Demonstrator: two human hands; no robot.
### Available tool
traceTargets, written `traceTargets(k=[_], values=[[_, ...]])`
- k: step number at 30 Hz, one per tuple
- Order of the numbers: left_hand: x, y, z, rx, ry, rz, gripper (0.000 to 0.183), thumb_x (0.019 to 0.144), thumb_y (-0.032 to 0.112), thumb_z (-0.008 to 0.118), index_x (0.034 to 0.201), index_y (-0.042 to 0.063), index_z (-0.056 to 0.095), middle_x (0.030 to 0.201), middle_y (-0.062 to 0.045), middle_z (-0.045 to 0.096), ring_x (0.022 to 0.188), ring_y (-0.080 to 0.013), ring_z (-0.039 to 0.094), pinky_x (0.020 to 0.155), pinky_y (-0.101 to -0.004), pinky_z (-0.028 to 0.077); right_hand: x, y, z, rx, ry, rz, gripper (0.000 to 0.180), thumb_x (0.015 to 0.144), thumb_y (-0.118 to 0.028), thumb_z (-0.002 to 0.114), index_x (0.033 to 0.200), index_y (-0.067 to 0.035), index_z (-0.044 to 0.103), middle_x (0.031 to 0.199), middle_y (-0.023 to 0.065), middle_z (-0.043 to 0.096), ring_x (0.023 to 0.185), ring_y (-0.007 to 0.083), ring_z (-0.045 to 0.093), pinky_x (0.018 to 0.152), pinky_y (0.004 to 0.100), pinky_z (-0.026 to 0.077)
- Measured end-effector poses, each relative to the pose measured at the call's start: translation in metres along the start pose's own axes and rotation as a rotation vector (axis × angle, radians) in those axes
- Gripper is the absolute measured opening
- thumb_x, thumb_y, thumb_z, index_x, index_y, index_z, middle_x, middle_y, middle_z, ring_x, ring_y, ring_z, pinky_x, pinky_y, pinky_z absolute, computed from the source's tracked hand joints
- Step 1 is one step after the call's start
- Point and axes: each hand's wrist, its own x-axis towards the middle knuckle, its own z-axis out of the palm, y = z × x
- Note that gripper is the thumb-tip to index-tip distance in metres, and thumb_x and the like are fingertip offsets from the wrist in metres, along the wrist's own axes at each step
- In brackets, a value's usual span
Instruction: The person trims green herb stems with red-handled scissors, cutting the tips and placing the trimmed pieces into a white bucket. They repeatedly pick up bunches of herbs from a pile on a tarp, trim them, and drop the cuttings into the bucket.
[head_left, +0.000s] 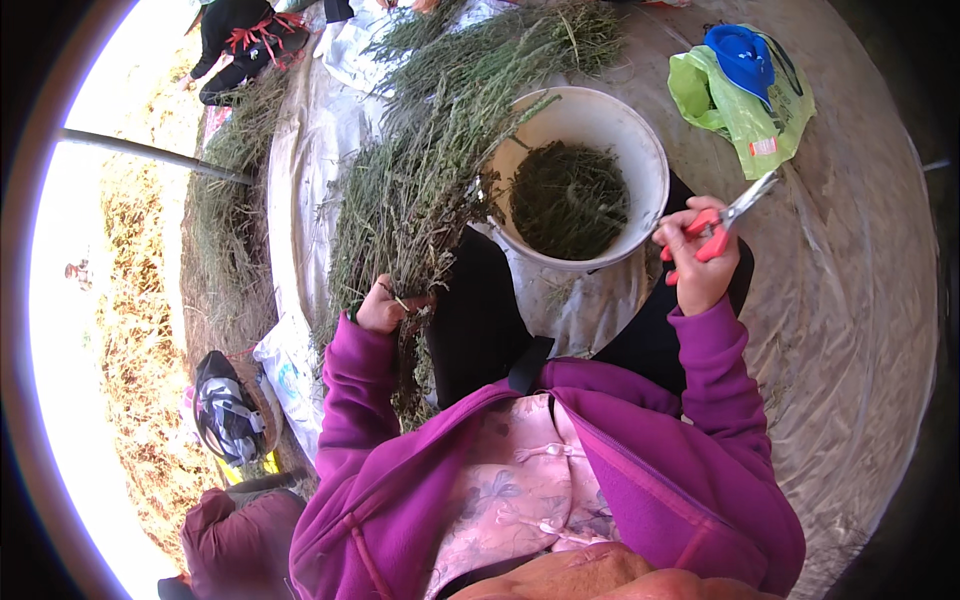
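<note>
My left hand (384, 306) is closed around the stems of dried green herb stalks (420, 187), part of a long pile that spreads up past the bucket. Red-handled pruning shears (712, 229) are in my right hand (701, 262), their metal blades pointing up and right, away from the stalks. Between my hands and beyond my knees stands a white plastic bucket (651, 142). Dark green cut plant pieces (571, 199) lie in its bottom, and a few stalks lean over its left rim.
A light green plastic bag (787, 127) with a blue cap (741, 61) on it lies at the upper right of the plastic ground sheet (832, 300). More stalks (232, 225), a metal pole (157, 152) and a basket with a bag (232, 409) are at left. Other people sit at upper left and lower left.
</note>
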Motion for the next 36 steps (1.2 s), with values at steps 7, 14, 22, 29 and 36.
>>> traceTargets(k=[7, 14, 22, 29, 36], values=[[0.002, 0.029, 0.015, -0.006, -0.072, -0.08, 0.036, 0.083, -0.002, 0.075, 0.117, -0.001, 0.064, 0.11, -0.007, 0.071, 0.1, -0.0145, 0.064, 0.091, -0.03, 0.05, -0.042, 0.02, -0.001, -0.53, -0.669, 0.133, 0.047, 0.075, -0.001, 0.077, 0.115, -0.001, 0.054, 0.092, 0.0104, 0.068, 0.082, 0.0163, 0.069, 0.073, 0.0295, 0.054], [0.005, 0.029, 0.006, 0.199, -0.174, -0.082, 0.038, 0.084, -0.001, 0.072, 0.121, -0.002, 0.062, 0.111, -0.007, 0.07, 0.101, -0.0145, 0.063, 0.092, -0.0308, 0.049, -0.02, 0.0, 0.03, -0.301, -0.567, 0.278, 0.045, 0.082, -0.01, 0.073, 0.121, 0.002, 0.054, 0.093, 0.0122, 0.067, 0.084, 0.0201, 0.068, 0.079, 0.0317, 0.053], [-0.009, 0.046, 0.015, 0.6, -0.159, -0.018, 0.033, 0.082, 0.009, 0.074, 0.113, -0.001, 0.065, 0.096, -0.012, 0.071, 0.088, -0.0152, 0.065, 0.083, -0.0329, 0.052, -0.009, 0.006, 0.053, -0.297, -0.604, 0.304, 0.041, 0.086, -0.023, 0.07, 0.115, 0.004, 0.059, 0.085, 0.0087, 0.064, 0.073, 0.015, 0.061, 0.069, 0.03, 0.05], [-0.011, 0.039, 0.014, 0.625, -0.157, 0.009, 0.035, 0.083, 0.01, 0.074, 0.114, -0.002, 0.064, 0.098, -0.016, 0.071, 0.09, -0.0197, 0.068, 0.083, -0.0343, 0.052, -0.015, -0.004, 0.058, -0.137, -0.528, 0.618, 0.03, 0.092, -0.014, 0.065, 0.115, 0.004, 0.06, 0.075, 0.0046, 0.062, 0.054, 0.0071, 0.053, 0.05, 0.022, 0.042], [-0.012, 0.037, 0.013, 0.672, -0.148, 0.054, 0.034, 0.084, 0.012, 0.074, 0.113, -0.003, 0.064, 0.097, -0.018, 0.071, 0.088, -0.0235, 0.069, 0.082, -0.0356, 0.053, -0.018, 0.002, 0.049, -0.123, -0.487, 0.503, 0.03, 0.09, -0.016, 0.067, 0.111, 0.005, 0.062, 0.076, 0.0058, 0.063, 0.062, 0.0096, 0.058, 0.058, 0.025, 0.047]])
